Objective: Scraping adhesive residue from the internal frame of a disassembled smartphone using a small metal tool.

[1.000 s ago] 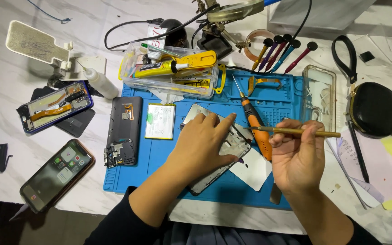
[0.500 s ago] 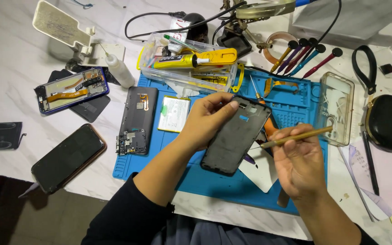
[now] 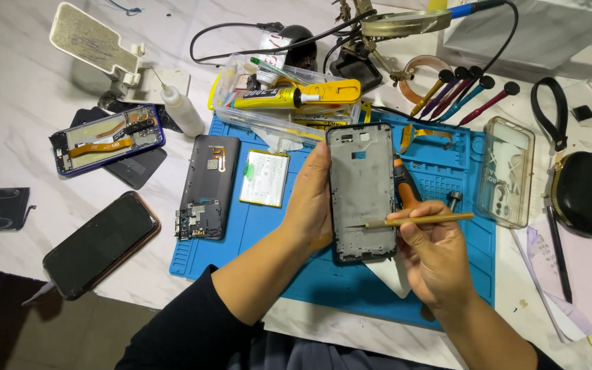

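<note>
Nearest the camera, the right hand (image 3: 436,257) pinches a thin brass-coloured tool (image 3: 419,220) between thumb and fingers, its fine tip touching the inner face of the grey phone frame (image 3: 362,192). The left hand (image 3: 312,202) grips that frame by its left edge, thumb over the front, holding it up off the blue work mat (image 3: 460,274) with the long side running near to far. A second ago the frame lay flat on the mat under the left palm; half a second ago it was lifted and tilted; now it stands squarely facing the camera, and the tool tip has come in from the right onto its lower middle. By that change, the work has passed from picking up and turning the frame to picking or scraping at its inside surface.

Beneath the frame, a white sheet (image 3: 388,274) lies on the mat, and an orange-handled screwdriver (image 3: 405,188) shows just right of the frame. Left of the hands on the mat are a dark phone back with exposed boards (image 3: 203,185) and a flat white battery (image 3: 264,178). Off the mat to the near left lies a dark phone (image 3: 101,243); farther left, an opened blue-edged phone (image 3: 107,140). To the right stands a clear phone case (image 3: 505,171) and a black pouch (image 3: 587,192). Farther away sit a clear tray with yellow glue tubes (image 3: 289,99), a small dropper bottle (image 3: 181,109) and several thin screwdrivers (image 3: 464,89).
</note>
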